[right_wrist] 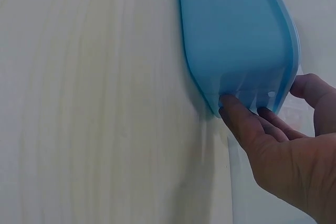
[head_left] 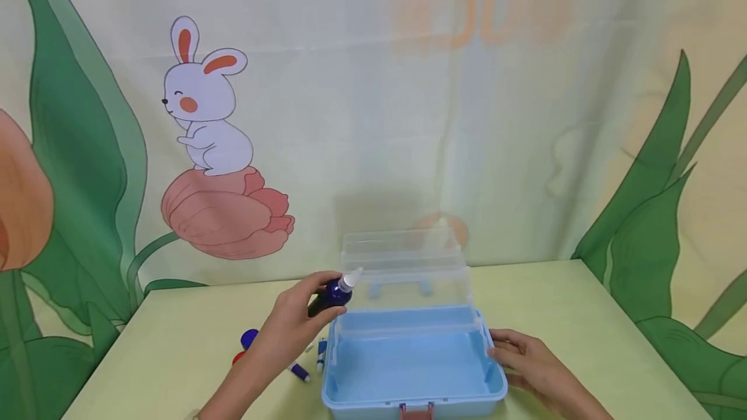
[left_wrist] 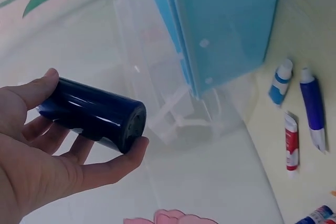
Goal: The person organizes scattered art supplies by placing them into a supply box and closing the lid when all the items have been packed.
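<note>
Left fingers [left_wrist: 111, 172] and thumb [left_wrist: 38, 92] — dark-blue bottle [left_wrist: 90, 109] held between.

Beyond the left hand [head_left: 294, 317], a white rabbit [head_left: 220, 144] decorates the pale cloth backdrop [head_left: 350, 115]; past the right hand [head_left: 533, 365], green leaves [head_left: 648, 271]; beneath both, a yellowish table [head_left: 548, 303].

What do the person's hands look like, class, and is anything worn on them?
The left hand and right hand look bare: no gloves, rings or sleeves show. At the head view's bottom edge, a pale sliver by the left wrist may be a band; too little shows to tell.
</note>
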`<state>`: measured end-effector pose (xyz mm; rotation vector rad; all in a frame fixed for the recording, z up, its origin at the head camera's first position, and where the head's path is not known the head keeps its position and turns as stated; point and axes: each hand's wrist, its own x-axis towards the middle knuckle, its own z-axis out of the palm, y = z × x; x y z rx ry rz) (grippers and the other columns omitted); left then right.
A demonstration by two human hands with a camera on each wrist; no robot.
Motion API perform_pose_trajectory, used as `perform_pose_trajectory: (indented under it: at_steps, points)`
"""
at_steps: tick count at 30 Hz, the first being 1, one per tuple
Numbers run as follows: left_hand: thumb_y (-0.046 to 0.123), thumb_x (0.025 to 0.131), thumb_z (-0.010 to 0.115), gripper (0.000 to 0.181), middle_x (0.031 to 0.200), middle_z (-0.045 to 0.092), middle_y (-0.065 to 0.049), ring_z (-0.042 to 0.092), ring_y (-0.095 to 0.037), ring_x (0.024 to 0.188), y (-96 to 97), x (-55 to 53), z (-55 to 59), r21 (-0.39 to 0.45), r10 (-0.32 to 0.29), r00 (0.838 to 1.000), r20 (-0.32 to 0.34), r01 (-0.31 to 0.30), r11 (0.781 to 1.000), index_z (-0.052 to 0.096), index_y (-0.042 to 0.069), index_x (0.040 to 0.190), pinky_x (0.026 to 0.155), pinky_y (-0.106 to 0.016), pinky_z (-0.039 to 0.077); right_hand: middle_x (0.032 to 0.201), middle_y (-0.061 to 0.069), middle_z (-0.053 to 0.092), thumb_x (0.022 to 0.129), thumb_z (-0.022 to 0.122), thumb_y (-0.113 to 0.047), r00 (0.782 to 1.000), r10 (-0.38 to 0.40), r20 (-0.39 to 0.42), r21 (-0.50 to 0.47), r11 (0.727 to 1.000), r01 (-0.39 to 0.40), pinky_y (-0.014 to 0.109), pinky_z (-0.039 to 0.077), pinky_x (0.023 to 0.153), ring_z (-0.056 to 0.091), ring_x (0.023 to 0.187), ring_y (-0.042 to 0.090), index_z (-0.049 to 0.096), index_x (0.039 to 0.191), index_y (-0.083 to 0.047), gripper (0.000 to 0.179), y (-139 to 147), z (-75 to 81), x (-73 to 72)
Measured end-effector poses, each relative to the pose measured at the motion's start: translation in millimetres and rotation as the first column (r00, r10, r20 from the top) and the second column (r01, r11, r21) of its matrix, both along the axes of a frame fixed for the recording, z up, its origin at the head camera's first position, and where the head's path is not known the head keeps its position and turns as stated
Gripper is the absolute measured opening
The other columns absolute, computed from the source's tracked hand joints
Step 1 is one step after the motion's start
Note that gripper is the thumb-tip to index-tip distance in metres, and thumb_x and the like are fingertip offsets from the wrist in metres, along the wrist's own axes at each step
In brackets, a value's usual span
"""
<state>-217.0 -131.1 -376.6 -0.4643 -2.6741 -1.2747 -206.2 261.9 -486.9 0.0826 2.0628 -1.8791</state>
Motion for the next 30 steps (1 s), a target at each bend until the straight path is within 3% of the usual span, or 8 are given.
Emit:
perform_pose_trajectory:
  at_steps: [4, 7, 12, 17, 21, 27, 30]
  points:
    - [0.009, 0.089, 0.078, 0.052, 0.134, 0.063, -0.009, 0.062, -0.033, 0.121, 12.4, 3.3, 2.6, -0.027, -0.051, 0.998, 0.035, 0.052, 0.998, 0.060, 0.017, 0.137, 0.088, -0.047, 0.057, 0.145, 0.027, 0.052, 0.097, 0.070, -0.026, 1.000, -0.019, 0.007, 0.030, 0.999, 0.019, 0.048, 0.057, 0.091, 0.060, 0.125, 0.030, 0.041, 0.148, 0.008, 0.068, -2, 2.1, 1.6]
    - [0.011, 0.089, 0.079, 0.050, 0.133, 0.064, -0.008, 0.062, -0.031, 0.119, 20.8, 1.6, 3.9, -0.091, -0.102, 0.995, 0.011, 0.103, 0.990, 0.060, 0.016, 0.135, 0.088, -0.047, 0.058, 0.147, 0.027, 0.050, 0.097, 0.070, -0.025, 0.999, -0.033, -0.002, 0.044, 0.999, 0.033, 0.049, 0.057, 0.091, 0.059, 0.127, 0.032, 0.041, 0.148, 0.007, 0.067, -3, 4.2, 0.7]
    - [0.016, 0.091, 0.077, 0.048, 0.130, 0.065, -0.008, 0.062, -0.028, 0.116, 33.7, -2.0, 6.7, -0.226, -0.238, 0.969, -0.061, 0.219, 0.949, 0.061, 0.011, 0.135, 0.094, -0.047, 0.056, 0.148, 0.027, 0.049, 0.097, 0.069, -0.021, 0.998, -0.055, -0.014, 0.045, 0.997, 0.055, 0.049, 0.056, 0.092, 0.056, 0.130, 0.035, 0.042, 0.148, 0.005, 0.063, -6, 6.9, -0.5]
    - [0.021, 0.093, 0.075, 0.047, 0.132, 0.065, -0.011, 0.062, -0.029, 0.118, 44.6, -0.2, 13.0, -0.306, -0.319, 0.946, -0.050, 0.290, 0.907, 0.059, 0.009, 0.137, 0.093, -0.045, 0.056, 0.149, 0.027, 0.049, 0.097, 0.069, -0.018, 0.997, -0.076, -0.003, 0.064, 0.995, 0.076, 0.049, 0.056, 0.092, 0.056, 0.130, 0.036, 0.044, 0.147, 0.004, 0.060, -8, 7.6, 1.2]
    - [0.022, 0.094, 0.075, 0.045, 0.125, 0.067, -0.009, 0.064, -0.026, 0.112, 51.6, 1.7, 17.4, -0.395, -0.367, 0.930, -0.030, 0.326, 0.859, 0.060, 0.010, 0.134, 0.087, -0.039, 0.057, 0.149, 0.027, 0.048, 0.098, 0.068, -0.020, 0.997, -0.073, 0.012, 0.081, 0.994, 0.071, 0.049, 0.056, 0.091, 0.056, 0.130, 0.036, 0.044, 0.148, 0.003, 0.060, -8, 8.1, 3.8]
    - [0.025, 0.092, 0.077, 0.042, 0.116, 0.068, -0.001, 0.065, -0.018, 0.102, 62.8, 2.5, 26.9, -0.533, -0.430, 0.902, 0.035, 0.381, 0.756, 0.064, 0.014, 0.130, 0.079, -0.027, 0.056, 0.149, 0.028, 0.048, 0.098, 0.068, -0.020, 0.998, -0.065, 0.015, 0.081, 0.995, 0.064, 0.048, 0.057, 0.091, 0.055, 0.131, 0.037, 0.044, 0.148, 0.004, 0.060, -8, 7.1, 4.9]
    - [0.027, 0.091, 0.077, 0.042, 0.117, 0.067, 0.001, 0.064, -0.017, 0.102, 67.5, 2.4, 31.3, -0.562, -0.429, 0.901, 0.068, 0.390, 0.730, 0.064, 0.016, 0.130, 0.077, -0.025, 0.056, 0.149, 0.028, 0.047, 0.098, 0.068, -0.019, 0.998, -0.065, 0.015, 0.081, 0.995, 0.063, 0.048, 0.057, 0.091, 0.055, 0.131, 0.038, 0.044, 0.148, 0.003, 0.060, -9, 6.4, 4.8]
